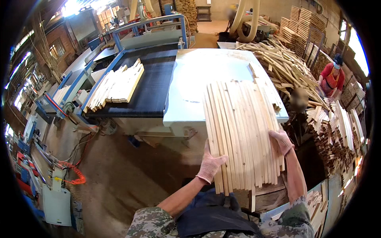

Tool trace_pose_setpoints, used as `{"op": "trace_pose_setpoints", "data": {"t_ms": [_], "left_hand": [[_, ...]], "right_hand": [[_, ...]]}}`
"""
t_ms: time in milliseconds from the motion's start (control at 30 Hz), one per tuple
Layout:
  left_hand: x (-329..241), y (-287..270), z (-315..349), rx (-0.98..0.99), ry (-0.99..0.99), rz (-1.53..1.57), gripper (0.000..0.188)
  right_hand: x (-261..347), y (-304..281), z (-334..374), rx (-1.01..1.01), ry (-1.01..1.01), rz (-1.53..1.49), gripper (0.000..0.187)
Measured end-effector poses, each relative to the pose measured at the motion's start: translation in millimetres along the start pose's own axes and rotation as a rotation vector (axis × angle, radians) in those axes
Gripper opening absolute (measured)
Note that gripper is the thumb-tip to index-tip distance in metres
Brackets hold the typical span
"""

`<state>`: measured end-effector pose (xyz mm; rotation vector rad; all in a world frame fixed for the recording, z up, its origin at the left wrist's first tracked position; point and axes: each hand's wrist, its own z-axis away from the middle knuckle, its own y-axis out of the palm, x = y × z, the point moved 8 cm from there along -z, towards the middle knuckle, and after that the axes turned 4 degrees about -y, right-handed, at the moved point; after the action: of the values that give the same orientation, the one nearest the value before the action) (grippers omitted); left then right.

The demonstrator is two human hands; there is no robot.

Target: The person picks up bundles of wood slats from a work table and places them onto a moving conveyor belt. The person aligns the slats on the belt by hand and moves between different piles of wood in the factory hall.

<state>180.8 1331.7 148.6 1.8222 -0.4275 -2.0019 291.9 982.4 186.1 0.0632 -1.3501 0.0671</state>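
Left grip (211, 163), right grip (281, 142) clamp pale, uneven slats (240, 131).

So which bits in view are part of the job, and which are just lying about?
Part of the job, by the look of it:
- slats, held between left hand and right hand
- table, just ahead
- belt, with more slats on it

Seemingly just about:
- orange hose, at left
- wood heap, beyond the table, to the right
- duct, at the back

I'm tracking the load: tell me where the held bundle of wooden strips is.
In the head view, the held bundle is right of centre, between the left hand and right hand, its far end overlapping the pale tabletop in the picture.
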Motion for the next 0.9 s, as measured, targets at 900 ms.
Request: {"op": "trace_pose_setpoints", "data": {"t_ms": [900], "left_hand": [[-103.1,-153.8,-495.3,0.076,-0.297,-1.377,0.078]], "right_hand": [[45.8,136.7,-443.9,-0.248,0.155,1.138,0.094]]}}
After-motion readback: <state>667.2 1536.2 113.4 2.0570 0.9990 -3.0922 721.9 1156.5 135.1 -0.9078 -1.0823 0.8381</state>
